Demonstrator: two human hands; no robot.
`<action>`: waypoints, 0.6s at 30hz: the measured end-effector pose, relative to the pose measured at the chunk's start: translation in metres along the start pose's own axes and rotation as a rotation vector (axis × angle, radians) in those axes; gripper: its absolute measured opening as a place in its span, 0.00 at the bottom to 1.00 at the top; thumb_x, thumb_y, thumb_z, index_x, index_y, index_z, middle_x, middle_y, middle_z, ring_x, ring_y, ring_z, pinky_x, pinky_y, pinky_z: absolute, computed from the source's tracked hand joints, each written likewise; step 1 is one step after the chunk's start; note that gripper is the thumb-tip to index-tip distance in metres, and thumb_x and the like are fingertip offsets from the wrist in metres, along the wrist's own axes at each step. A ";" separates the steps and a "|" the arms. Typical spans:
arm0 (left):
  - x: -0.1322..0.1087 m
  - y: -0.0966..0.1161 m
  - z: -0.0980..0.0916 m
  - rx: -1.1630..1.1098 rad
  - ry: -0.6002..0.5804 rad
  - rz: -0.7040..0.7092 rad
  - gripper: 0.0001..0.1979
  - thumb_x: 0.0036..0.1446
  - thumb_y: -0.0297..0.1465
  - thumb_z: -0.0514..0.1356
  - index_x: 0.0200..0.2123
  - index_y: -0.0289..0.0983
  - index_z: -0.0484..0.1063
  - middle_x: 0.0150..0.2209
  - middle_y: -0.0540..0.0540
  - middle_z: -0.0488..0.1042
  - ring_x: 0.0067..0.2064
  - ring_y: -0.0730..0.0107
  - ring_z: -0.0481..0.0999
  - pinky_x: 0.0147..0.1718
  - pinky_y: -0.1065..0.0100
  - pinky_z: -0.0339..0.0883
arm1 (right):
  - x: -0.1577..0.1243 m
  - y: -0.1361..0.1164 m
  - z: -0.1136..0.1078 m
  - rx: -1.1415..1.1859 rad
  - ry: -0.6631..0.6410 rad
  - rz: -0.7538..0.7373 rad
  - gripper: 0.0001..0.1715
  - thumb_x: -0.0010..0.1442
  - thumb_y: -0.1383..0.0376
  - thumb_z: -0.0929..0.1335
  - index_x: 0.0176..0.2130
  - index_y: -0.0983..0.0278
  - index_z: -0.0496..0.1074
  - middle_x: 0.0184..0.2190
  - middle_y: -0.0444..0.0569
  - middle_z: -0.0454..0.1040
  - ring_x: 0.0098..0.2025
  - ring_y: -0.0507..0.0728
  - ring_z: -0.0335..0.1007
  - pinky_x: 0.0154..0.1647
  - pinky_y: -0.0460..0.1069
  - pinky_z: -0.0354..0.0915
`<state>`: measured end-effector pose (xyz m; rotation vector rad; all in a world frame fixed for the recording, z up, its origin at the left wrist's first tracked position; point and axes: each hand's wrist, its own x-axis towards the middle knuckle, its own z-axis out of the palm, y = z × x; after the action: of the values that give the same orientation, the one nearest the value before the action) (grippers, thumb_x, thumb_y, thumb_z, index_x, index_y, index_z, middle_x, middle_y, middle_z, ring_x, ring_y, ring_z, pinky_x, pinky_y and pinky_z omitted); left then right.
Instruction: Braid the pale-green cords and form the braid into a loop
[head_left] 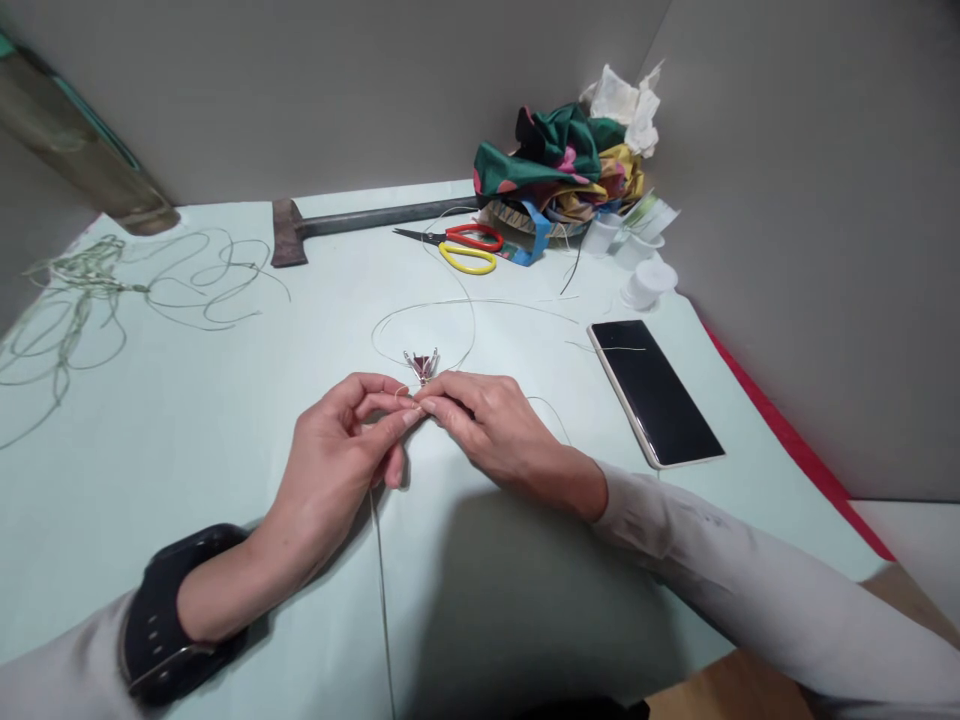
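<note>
Pinching cord (380, 565) beside the pendant (424, 366)

Your left hand (337, 450) and right hand (495, 425) are meeting, thumbs and fingertips pressing closed on the cord. From your fingertips, the pendant is lying just beyond at 12 o'clock; scissors (439, 240) are resting between 12 and 1, the phone (656, 395) at 3, a tangle (94, 270) at 10.

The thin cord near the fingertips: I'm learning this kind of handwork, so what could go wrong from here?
The thin cord lies in loose loops and appears to cross the scissors, so a pull might snag it. The left hand and right hand work right beside the small silver piece with a dark red centre, which could get jostled or twisted.
</note>
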<state>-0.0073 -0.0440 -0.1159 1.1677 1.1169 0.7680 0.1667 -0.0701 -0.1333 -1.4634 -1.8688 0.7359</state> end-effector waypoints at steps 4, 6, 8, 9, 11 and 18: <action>-0.003 0.001 0.002 0.095 0.003 0.058 0.12 0.54 0.33 0.71 0.38 0.36 0.74 0.30 0.53 0.78 0.16 0.83 0.67 0.17 0.75 0.59 | 0.004 0.000 -0.002 0.015 -0.045 0.010 0.14 0.74 0.65 0.64 0.48 0.64 0.78 0.45 0.49 0.83 0.47 0.54 0.76 0.50 0.48 0.64; -0.004 0.002 0.002 0.133 0.008 0.074 0.12 0.55 0.33 0.71 0.39 0.36 0.73 0.30 0.53 0.79 0.16 0.83 0.67 0.17 0.76 0.59 | 0.005 0.001 -0.002 0.013 -0.064 -0.005 0.12 0.74 0.67 0.64 0.46 0.64 0.78 0.45 0.49 0.82 0.47 0.54 0.76 0.49 0.48 0.64; -0.004 0.003 0.002 0.159 0.010 0.086 0.13 0.55 0.34 0.71 0.39 0.37 0.73 0.28 0.53 0.78 0.15 0.82 0.67 0.17 0.76 0.59 | 0.005 0.003 -0.002 -0.010 -0.062 -0.033 0.12 0.73 0.68 0.65 0.44 0.64 0.78 0.43 0.49 0.82 0.45 0.55 0.75 0.48 0.49 0.64; -0.003 0.003 0.002 0.167 0.008 0.089 0.13 0.55 0.34 0.71 0.40 0.37 0.73 0.27 0.54 0.78 0.15 0.82 0.67 0.17 0.76 0.60 | 0.004 0.004 -0.001 -0.029 -0.046 -0.056 0.12 0.72 0.68 0.65 0.44 0.65 0.78 0.42 0.50 0.81 0.44 0.55 0.74 0.48 0.49 0.64; -0.003 0.003 0.002 0.178 0.001 0.090 0.12 0.55 0.34 0.70 0.39 0.37 0.73 0.25 0.55 0.76 0.15 0.81 0.66 0.17 0.75 0.60 | 0.003 0.006 0.002 -0.074 0.004 -0.115 0.12 0.72 0.68 0.65 0.43 0.66 0.79 0.42 0.52 0.80 0.45 0.56 0.72 0.49 0.50 0.64; -0.003 0.000 0.000 0.179 -0.017 0.099 0.12 0.55 0.36 0.69 0.38 0.37 0.73 0.25 0.55 0.75 0.15 0.81 0.65 0.16 0.75 0.57 | -0.002 0.007 0.010 -0.113 0.249 -0.277 0.13 0.69 0.67 0.66 0.39 0.62 0.81 0.44 0.53 0.77 0.46 0.58 0.67 0.49 0.53 0.65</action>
<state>-0.0083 -0.0464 -0.1152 1.3863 1.1383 0.7432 0.1639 -0.0708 -0.1449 -1.2621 -1.8900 0.3057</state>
